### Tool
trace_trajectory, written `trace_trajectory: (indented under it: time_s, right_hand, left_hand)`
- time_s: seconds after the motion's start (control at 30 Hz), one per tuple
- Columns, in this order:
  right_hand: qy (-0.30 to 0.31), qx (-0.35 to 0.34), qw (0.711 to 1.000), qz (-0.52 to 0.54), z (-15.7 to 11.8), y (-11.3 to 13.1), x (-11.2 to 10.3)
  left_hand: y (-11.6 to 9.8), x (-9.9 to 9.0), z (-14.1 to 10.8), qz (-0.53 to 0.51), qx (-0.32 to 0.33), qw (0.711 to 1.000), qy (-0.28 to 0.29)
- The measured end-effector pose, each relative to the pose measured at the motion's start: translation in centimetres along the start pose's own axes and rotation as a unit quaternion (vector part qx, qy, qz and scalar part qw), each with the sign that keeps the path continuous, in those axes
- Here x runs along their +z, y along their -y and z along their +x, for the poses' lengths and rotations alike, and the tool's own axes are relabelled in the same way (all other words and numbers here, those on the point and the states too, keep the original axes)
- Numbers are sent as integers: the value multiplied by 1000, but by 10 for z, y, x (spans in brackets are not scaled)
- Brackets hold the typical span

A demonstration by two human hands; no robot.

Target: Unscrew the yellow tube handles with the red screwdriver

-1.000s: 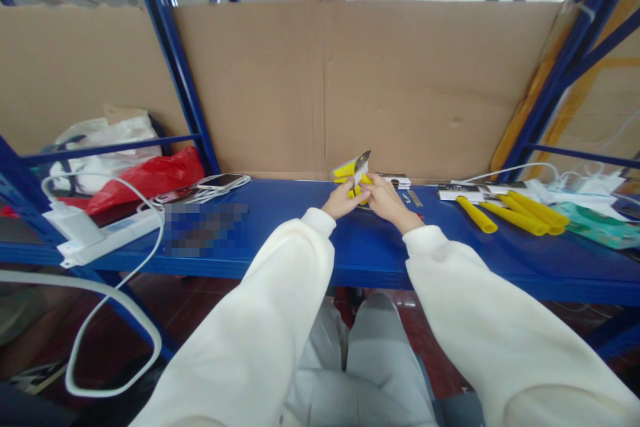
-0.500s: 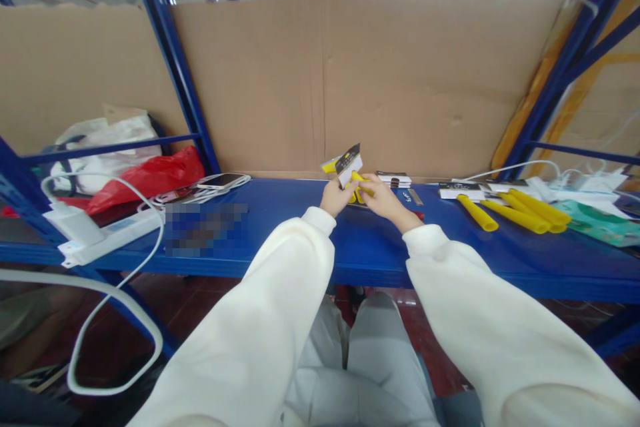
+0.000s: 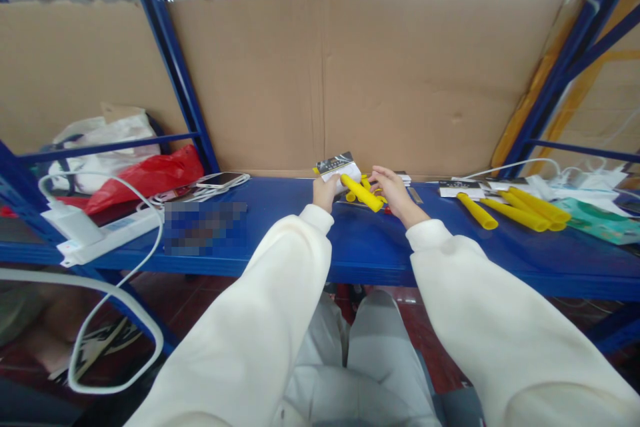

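My left hand (image 3: 325, 192) grips a black-and-white card (image 3: 345, 165) at its lower left. A yellow tube (image 3: 362, 193) hangs from this card and points down to the right. Just right of the tube is my right hand (image 3: 391, 189), its fingers apart and nothing visibly held. More yellow pieces (image 3: 351, 197) lie on the blue shelf (image 3: 370, 240) behind and below the tube, partly hidden by it. Several yellow tubes (image 3: 537, 208) with black-and-white cards (image 3: 461, 188) rest farther right.
On the left are a power strip (image 3: 113, 233) with a looping white cable, a phone (image 3: 223, 179) and a red bag (image 3: 150, 177). A green packet (image 3: 600, 220) sits at the right. Cardboard (image 3: 400, 80) stands behind the shelf. Blurred patch at left.
My right hand has let go of the yellow tube and moved right, its fingers spreading. The card in my left hand has turned flatter, and the tube now shows at full length.
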State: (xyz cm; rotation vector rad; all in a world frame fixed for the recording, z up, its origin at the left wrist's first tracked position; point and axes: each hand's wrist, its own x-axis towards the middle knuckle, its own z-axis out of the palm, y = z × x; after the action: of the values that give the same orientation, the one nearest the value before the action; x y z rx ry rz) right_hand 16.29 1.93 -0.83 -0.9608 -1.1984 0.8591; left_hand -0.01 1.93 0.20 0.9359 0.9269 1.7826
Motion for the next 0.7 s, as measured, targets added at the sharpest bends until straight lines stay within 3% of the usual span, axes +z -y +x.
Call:
trace_trajectory:
  time_s: [0.17,0.7]
  right_hand:
    - [58,68,994,60,-11,12,2]
    - [114,112,983,87,-18,17,4]
  left_hand:
    - [2,-1,-1,31,3,999,28]
    - [11,-3,3,-17,-11,999,43]
